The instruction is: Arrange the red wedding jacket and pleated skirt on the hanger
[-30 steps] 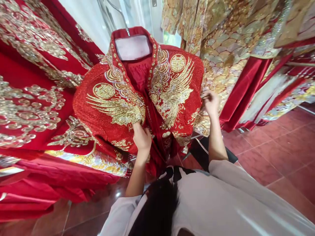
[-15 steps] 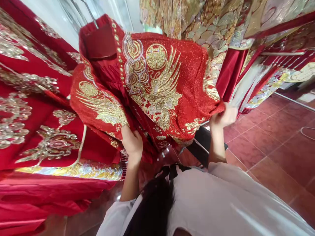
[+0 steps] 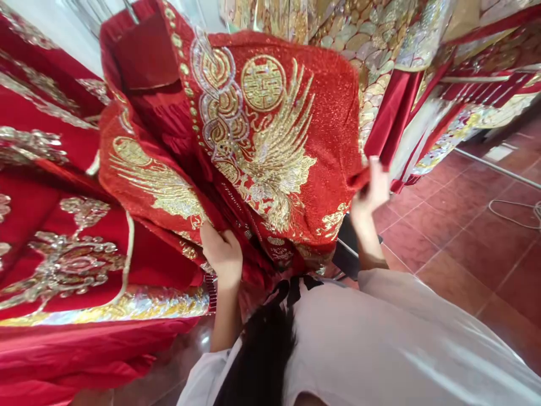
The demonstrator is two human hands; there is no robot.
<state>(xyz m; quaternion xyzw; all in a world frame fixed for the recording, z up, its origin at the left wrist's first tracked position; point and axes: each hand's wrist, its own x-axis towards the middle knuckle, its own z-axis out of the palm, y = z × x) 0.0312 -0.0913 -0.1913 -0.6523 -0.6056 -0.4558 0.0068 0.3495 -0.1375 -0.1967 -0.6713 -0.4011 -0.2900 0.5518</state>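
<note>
A red jacket [image 3: 329, 107] with gold phoenix embroidery and round gold emblems hangs in front of me, its collar around a metal hanger hook [image 3: 131, 11]. The front is parted, showing dark red fabric within. My left hand [image 3: 222, 254] is closed on the lower edge of the left front panel, thumb on top. At the right side, my right hand [image 3: 374, 189] pinches the jacket's sleeve end, holding it out sideways. Part of the fingers of both hands is hidden by the cloth.
Red garments with silver beadwork [image 3: 80, 259] hang close at the left. Gold sequinned garments [image 3: 350, 56] hang behind and to the right. Red floor tiles [image 3: 448, 225] show at the right, with a pale cable [image 3: 513, 220] and a metal rail [image 3: 499, 168] low down.
The jacket now appears larger and closer, its collar shifted up and left. My right hand has moved slightly left with the sleeve; both hands keep their hold.
</note>
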